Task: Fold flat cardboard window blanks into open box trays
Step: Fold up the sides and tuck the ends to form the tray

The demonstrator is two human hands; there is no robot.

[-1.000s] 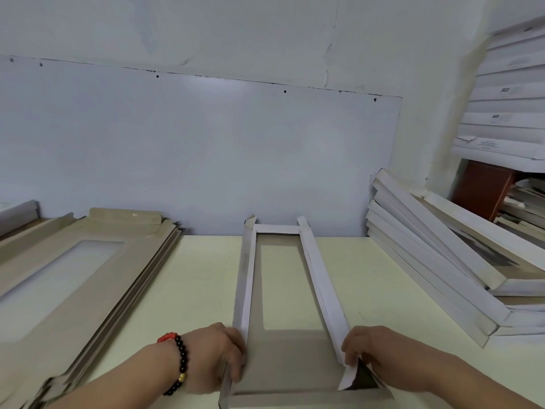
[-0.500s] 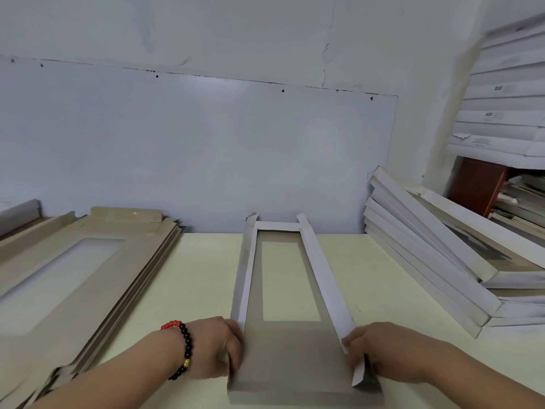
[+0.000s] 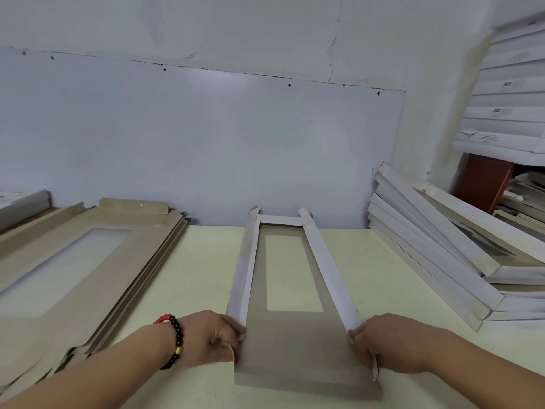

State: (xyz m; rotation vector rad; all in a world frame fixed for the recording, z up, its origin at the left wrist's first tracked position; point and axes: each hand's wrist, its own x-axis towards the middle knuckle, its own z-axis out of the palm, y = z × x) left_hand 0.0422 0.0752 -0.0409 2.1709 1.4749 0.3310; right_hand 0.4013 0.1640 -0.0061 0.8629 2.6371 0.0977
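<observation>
Two hands grip one cardboard blank (image 3: 298,346) on the table (image 3: 194,278): left hand (image 3: 211,339) and right hand (image 3: 389,343) each curl fingers around a raised side flap. One flat stack (image 3: 82,261) lies left; one folded-tray pile (image 3: 442,249) leans right.

A small packing workshop. A pale worktable (image 3: 188,278) stands against a bare wall with a screwed-on panel (image 3: 206,143). Flat blanks (image 3: 88,255) are stacked at the left, folded trays (image 3: 436,249) lean in a pile at the right, and more boxes (image 3: 513,93) are stacked far right.
</observation>
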